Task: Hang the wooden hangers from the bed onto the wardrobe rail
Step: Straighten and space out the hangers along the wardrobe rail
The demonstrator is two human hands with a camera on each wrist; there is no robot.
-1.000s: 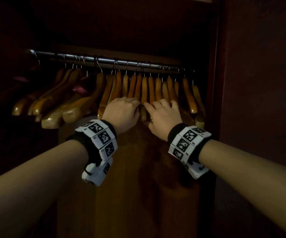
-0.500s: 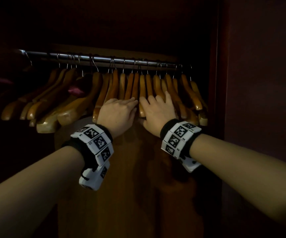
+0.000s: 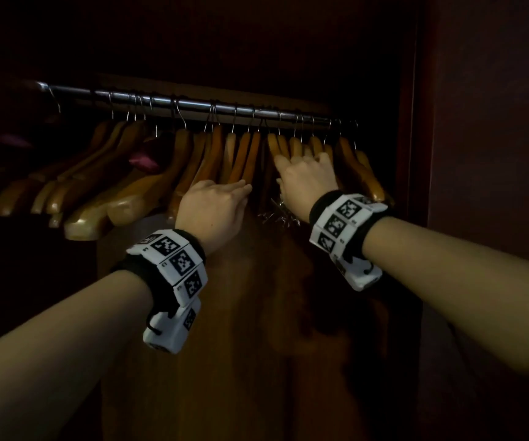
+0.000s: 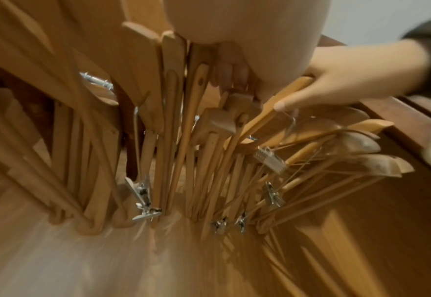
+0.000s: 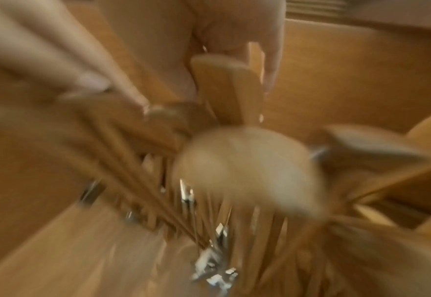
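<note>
The wooden hangers [image 3: 212, 160] hang in a crowded row on the wardrobe rail [image 3: 193, 105], at 12 o'clock from both hands. The left hand [image 3: 214, 206], fingers straight and pressed together, touches the lower ends of the middle hangers. The right hand [image 3: 307, 179], fingers spread, presses against the right-hand group, with a narrow gap between the two bunches. At 3 o'clock the wardrobe side panel [image 3: 411, 154] stands close to the last hanger. The dim wooden back panel [image 3: 257, 345] fills the space below.
</note>
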